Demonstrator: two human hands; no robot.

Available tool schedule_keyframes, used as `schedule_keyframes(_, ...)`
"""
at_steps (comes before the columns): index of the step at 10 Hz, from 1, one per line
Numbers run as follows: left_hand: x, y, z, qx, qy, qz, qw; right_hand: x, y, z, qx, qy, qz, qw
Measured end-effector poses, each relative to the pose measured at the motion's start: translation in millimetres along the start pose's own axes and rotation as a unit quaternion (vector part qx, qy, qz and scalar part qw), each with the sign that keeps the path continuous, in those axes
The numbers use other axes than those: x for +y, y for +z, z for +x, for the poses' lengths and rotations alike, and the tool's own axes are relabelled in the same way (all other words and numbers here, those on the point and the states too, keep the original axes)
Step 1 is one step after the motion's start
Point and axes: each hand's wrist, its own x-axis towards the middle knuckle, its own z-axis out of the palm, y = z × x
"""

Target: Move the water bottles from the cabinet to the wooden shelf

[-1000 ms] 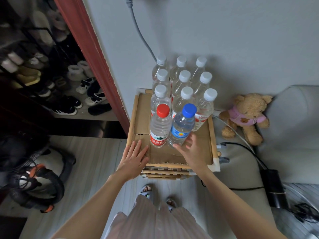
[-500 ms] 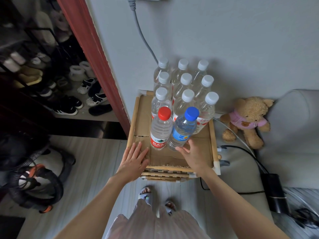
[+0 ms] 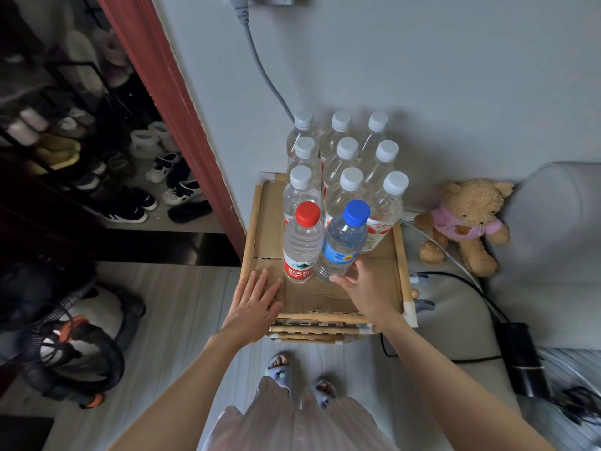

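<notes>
On the cardboard-lined top of the light wooden slatted shelf [image 3: 257, 229], against the grey wall, eleven clear plastic water bottles stand upright. Nine white-capped bottles [image 3: 347, 177] form a three-by-three block at the rear. In front of them stand the red-capped clear bottle with a red label [image 3: 300, 247] and the blue-capped clear bottle with a blue label [image 3: 343, 242], side by side and touching or very nearly so.

The right hand [image 3: 370, 288] is at the base of the blue-capped bottle, on its near right side. Its fingers curl partly round the lower body; whether they bear on the plastic firmly or merely touch it cannot be told. The bottle's long axis is vertical; it lies directly ahead of and slightly left of that hand. The left hand [image 3: 257, 301] lies flat, fingers straight and spread, palm down on the cardboard just beside and to the near left of the red-capped bottle, holding nothing. The right hand is plainly the nearer to the blue-capped bottle; the left is nearer to the red.

Judgement: the bottle appears set in place, and the coming move is likely a withdrawal straight back toward the body, clear of the neighbouring bottle.

Compared with a second ago, both hands occupy nearly the same stations; the right fingers have closed slightly toward the bottle base, and the view has tilted upward, bringing the wall socket into frame.
</notes>
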Motion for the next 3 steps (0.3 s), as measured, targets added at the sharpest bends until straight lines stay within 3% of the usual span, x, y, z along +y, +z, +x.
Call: schedule_keyframes(3,5.6,-0.8,-4.2,0.029,0.009,0.042,0.999,-3.6,-6.6,-8.3,-0.027,0.034,0.001,0.999)
